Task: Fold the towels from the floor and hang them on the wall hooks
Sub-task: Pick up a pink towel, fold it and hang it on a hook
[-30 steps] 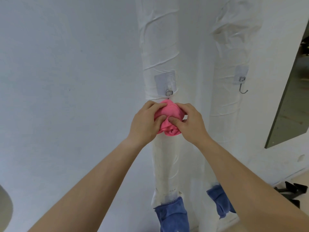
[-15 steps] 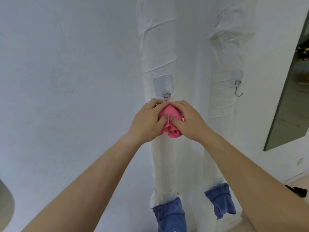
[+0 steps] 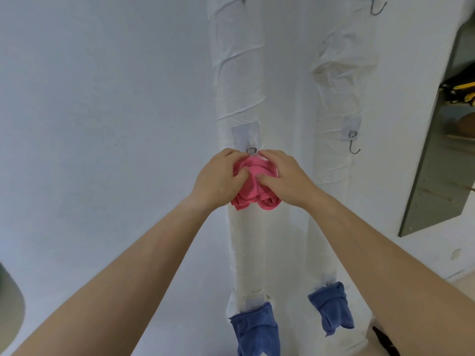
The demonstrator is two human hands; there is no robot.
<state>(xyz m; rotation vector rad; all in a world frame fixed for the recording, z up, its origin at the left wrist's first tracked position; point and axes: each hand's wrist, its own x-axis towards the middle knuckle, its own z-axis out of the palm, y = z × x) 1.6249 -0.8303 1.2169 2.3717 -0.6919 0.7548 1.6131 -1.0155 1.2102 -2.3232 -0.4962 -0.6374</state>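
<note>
A bunched pink towel (image 3: pixel 253 187) is pressed against the left white wrapped pipe (image 3: pixel 239 98), just under a metal wall hook (image 3: pixel 251 150) on a clear adhesive pad. My left hand (image 3: pixel 217 179) grips the towel's left side and my right hand (image 3: pixel 282 179) grips its right side, fingertips touching the hook's base. The hook's lower part is hidden behind the towel and my fingers. Two blue towels (image 3: pixel 255 330) (image 3: pixel 331 308) hang from lower hooks on both pipes.
An empty hook (image 3: pixel 353 143) sits on the right wrapped pipe (image 3: pixel 344 80), and two more hooks (image 3: pixel 377 7) show at the top edge. A dark doorway opening (image 3: pixel 442 150) lies at the right. The white wall (image 3: pixel 102 124) fills the left.
Both hands have lifted the pink towel slightly, up to the hook's base. The view has tilted so more of the pipes above shows.
</note>
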